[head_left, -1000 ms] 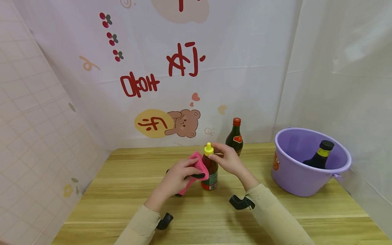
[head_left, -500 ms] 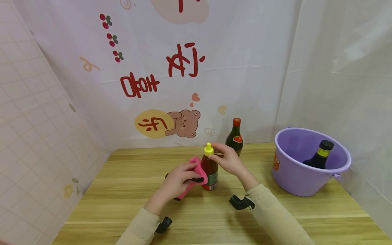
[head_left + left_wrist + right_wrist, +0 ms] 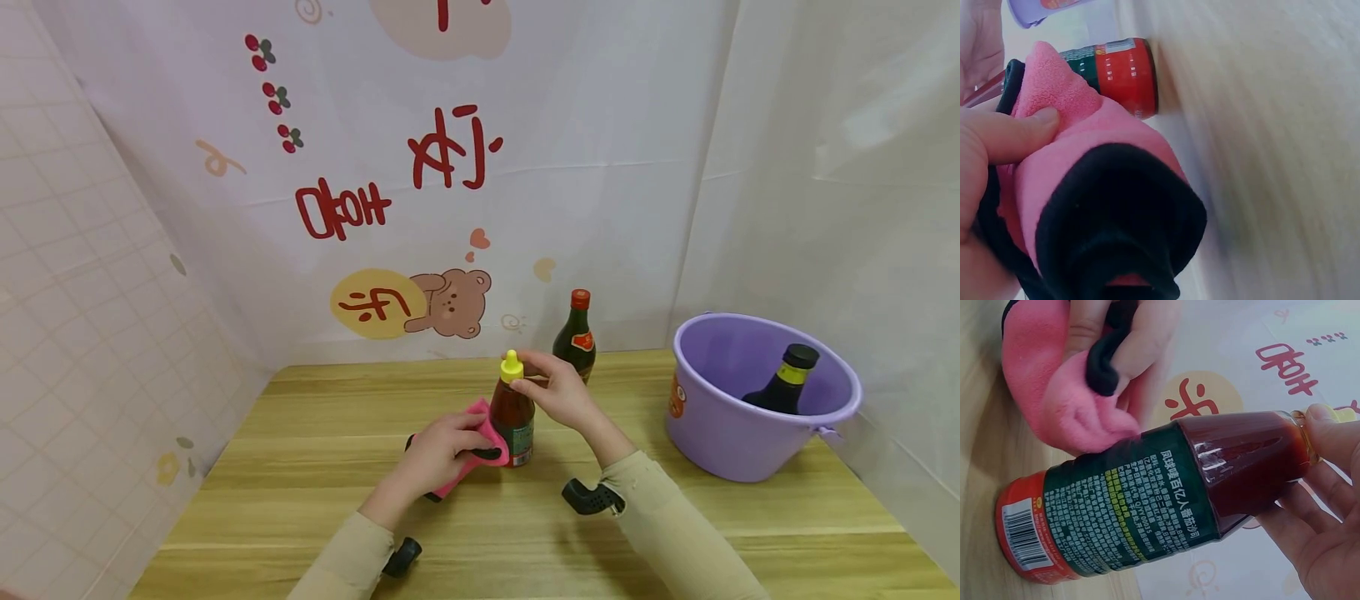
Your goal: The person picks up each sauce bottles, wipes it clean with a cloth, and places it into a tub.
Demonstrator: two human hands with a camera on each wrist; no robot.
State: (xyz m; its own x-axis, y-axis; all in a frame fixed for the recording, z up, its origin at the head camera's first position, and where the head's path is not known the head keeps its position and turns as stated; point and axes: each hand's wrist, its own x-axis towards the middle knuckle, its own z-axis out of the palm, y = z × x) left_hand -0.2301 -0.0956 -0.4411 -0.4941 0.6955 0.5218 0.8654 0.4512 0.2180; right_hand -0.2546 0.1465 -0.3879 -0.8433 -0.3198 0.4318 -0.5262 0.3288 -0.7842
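Observation:
A red sauce bottle [image 3: 513, 421] with a yellow cap stands on the wooden table [image 3: 315, 500] in the middle. My right hand [image 3: 551, 387] pinches it at the neck just under the cap. My left hand [image 3: 438, 454] holds a pink cloth with black trim [image 3: 480, 437] against the bottle's lower left side. The right wrist view shows the bottle [image 3: 1147, 506], its green label, and the cloth [image 3: 1054, 394] pressed beside it. In the left wrist view my thumb lies on the cloth [image 3: 1085, 181], with the bottle's base [image 3: 1125, 75] behind.
A dark bottle with a red cap [image 3: 575, 333] stands behind by the curtain. A purple bucket [image 3: 720, 425] at the right holds a dark bottle with a black cap [image 3: 783, 379]. Curtains close off the back and right; a tiled wall stands at left.
My left hand has slid the pink cloth down the bottle's side, from near the shoulder to the lower label. The right hand and bottle stay put.

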